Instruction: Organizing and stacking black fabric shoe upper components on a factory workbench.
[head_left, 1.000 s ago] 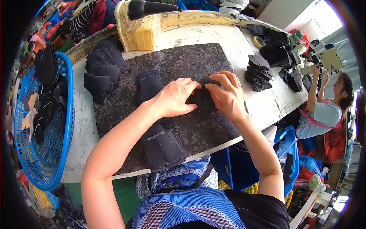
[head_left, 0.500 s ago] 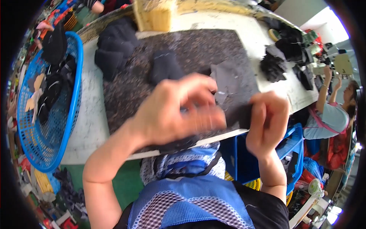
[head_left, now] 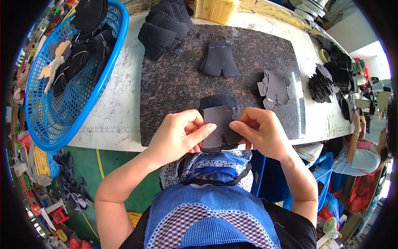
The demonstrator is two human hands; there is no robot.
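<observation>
Between both hands, at the front edge of a dark speckled board (head_left: 174, 85), is a flat dark grey cut piece (head_left: 218, 116) with a notch in its lower edge. My left hand (head_left: 182, 135) pinches its left side with the thumb on top. At its right side, my right hand (head_left: 261, 129) grips it between thumb and bent fingers. Under it lies a black fabric-like piece (head_left: 217, 100), mostly covered. Farther up the board sits a small stack of black flared pieces (head_left: 220, 60). To the right is a loose pile of grey notched pieces (head_left: 277, 89).
A blue plastic basket (head_left: 118, 54) with black pieces stands on the left. Fanned black pieces (head_left: 163, 31) lie at the board's far left, near a yellowish block (head_left: 215, 10). Another black pile (head_left: 321, 85) is on the right. A person (head_left: 358, 155) sits beyond a blue crate (head_left: 325, 170).
My hands, blurred and apart before, have come together at the board's front edge. Both now hold the grey piece over the black one. The view has shifted, with the board appearing farther right.
</observation>
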